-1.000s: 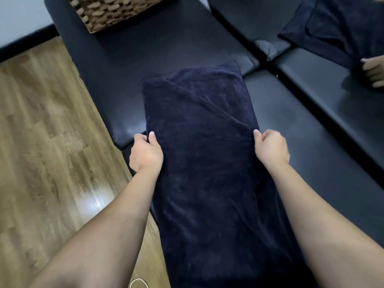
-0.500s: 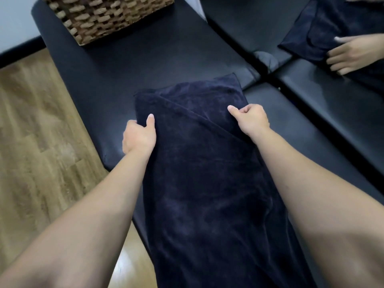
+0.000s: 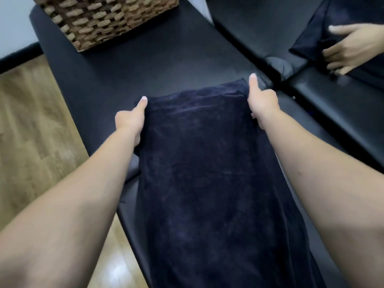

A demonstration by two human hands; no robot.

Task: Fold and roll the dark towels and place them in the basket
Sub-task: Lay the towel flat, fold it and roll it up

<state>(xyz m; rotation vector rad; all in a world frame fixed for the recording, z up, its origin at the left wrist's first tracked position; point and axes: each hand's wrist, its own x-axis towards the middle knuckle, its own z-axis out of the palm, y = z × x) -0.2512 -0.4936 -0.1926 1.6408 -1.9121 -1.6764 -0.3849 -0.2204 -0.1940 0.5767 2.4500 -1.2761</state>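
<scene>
A black padded bench [image 3: 166,65] carried a long navy towel [image 3: 207,173] laid lengthwise, its far end short of the woven wicker basket [image 3: 104,21] at the bench's far end. The left hand [image 3: 131,119] and right hand [image 3: 261,100] each pinched a far corner, thumbs on top.
</scene>
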